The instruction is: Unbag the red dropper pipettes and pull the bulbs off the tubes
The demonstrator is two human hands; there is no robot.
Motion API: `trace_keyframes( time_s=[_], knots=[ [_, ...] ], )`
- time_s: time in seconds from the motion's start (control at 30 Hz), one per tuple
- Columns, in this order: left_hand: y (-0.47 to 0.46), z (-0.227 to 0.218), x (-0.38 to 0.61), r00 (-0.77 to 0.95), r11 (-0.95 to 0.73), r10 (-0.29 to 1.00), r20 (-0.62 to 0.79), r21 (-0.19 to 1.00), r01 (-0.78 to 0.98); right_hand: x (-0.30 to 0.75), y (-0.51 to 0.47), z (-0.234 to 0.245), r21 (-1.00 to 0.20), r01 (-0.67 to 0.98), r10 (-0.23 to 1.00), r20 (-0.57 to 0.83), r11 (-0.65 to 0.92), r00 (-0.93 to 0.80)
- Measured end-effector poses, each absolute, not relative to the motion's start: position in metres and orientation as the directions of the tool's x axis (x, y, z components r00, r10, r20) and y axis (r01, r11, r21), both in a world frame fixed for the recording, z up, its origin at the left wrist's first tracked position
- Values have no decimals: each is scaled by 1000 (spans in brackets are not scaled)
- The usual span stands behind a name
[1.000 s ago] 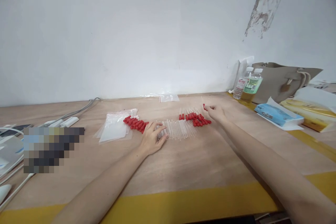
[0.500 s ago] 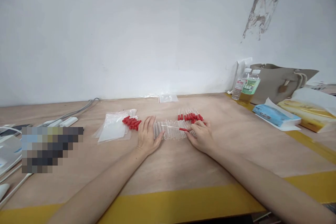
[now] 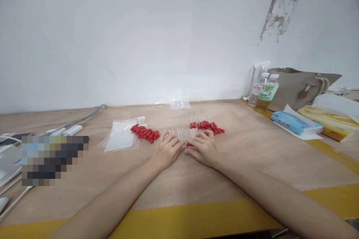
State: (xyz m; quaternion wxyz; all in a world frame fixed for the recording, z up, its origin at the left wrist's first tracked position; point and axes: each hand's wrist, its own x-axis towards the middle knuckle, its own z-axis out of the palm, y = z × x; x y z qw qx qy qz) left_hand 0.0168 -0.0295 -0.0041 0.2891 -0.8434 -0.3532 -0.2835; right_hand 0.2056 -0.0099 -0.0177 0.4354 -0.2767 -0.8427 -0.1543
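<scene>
A row of clear thin tubes [image 3: 183, 133] lies on the wooden table [image 3: 179, 179]. Loose red rubber bulbs sit in a pile to its left [image 3: 145, 133], and red-capped droppers lie to its right [image 3: 208, 125]. My left hand [image 3: 168, 150] and my right hand [image 3: 204, 148] meet fingertip to fingertip at the near edge of the tube row. Their fingers are curled round one dropper, whose red bulb [image 3: 189, 144] shows between them. The dropper's clear stem is hidden under my left fingers.
Clear zip bags [image 3: 122, 137] lie left of the bulbs, and another [image 3: 179, 104] by the wall. Cables and white devices [image 3: 63, 130] are at far left. At right stand two bottles [image 3: 265, 91], a beige bag [image 3: 301, 86], a blue tissue pack [image 3: 294, 123] and yellow packets [image 3: 327, 117].
My right hand picked up a dropper from the right pile and carried it left and nearer. My left hand lifted off the tubes, uncovering the bulb pile, and met it.
</scene>
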Motion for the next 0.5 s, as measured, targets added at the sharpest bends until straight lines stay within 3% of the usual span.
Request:
trace_keyframes(
  time_s=[0.23, 0.5],
  knots=[
    [-34, -2, 21, 611, -566, 436, 661, -326, 757, 208, -11, -18, 125, 615, 271, 817, 779, -509],
    [-36, -5, 18, 584, -616, 465, 665, -230, 753, 213, -10, -17, 207, 592, 166, 843, 779, -512]
  ],
)
